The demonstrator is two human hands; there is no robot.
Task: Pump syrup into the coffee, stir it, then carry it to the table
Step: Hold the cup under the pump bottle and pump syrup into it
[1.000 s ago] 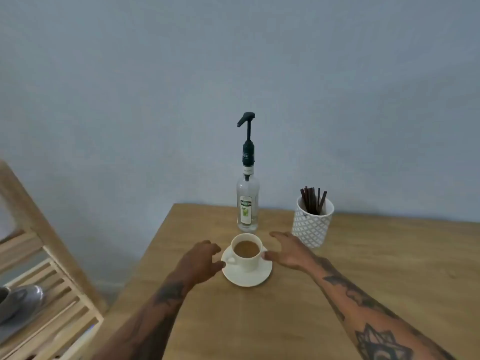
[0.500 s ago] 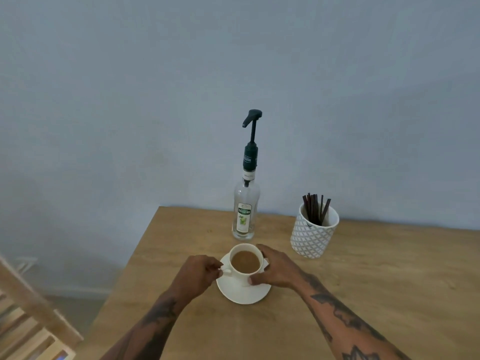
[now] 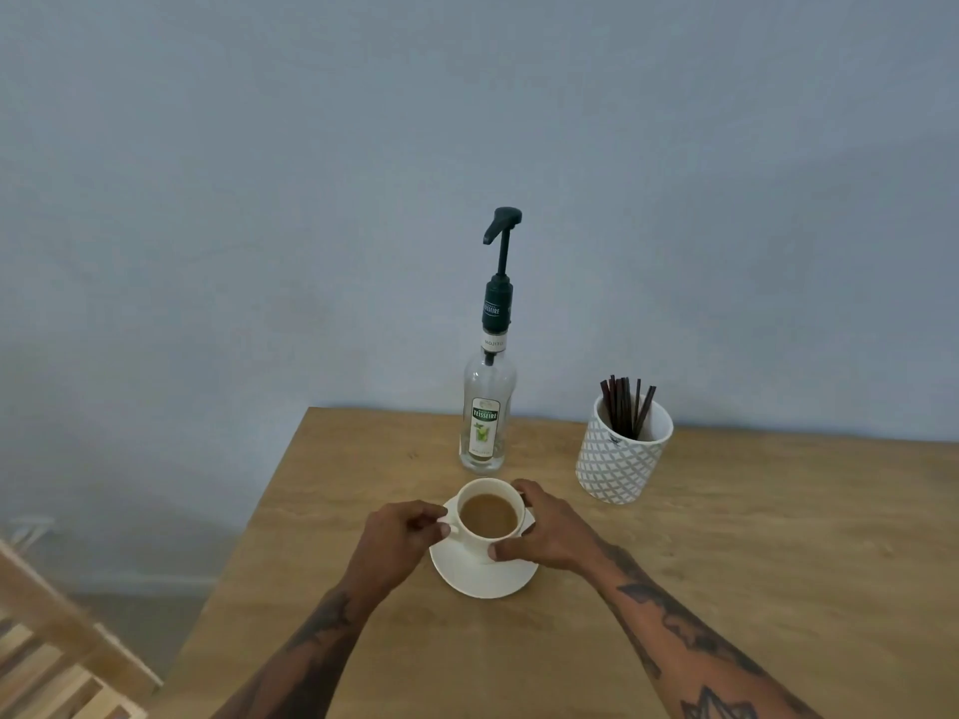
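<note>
A white cup [image 3: 488, 517] of light-brown coffee stands on a white saucer [image 3: 482, 576] on the wooden table [image 3: 726, 589]. My left hand [image 3: 399, 537] pinches the cup's handle on its left side. My right hand [image 3: 545, 531] wraps around the cup's right wall, thumb at the front. Just behind the cup stands a clear syrup bottle [image 3: 488, 407] with a dark green pump [image 3: 501, 236]; its spout points left. A white patterned pot [image 3: 620, 454] with several dark stir sticks [image 3: 628, 404] sits to the right of the bottle.
A blue-grey wall runs right behind the table. The table's left edge falls away to the floor. A slatted wooden rack [image 3: 57, 661] stands at the lower left.
Both hands have closed in on the cup: the left took the handle, the right wrapped the side. The view shifted right, so the rack slid toward the corner.
</note>
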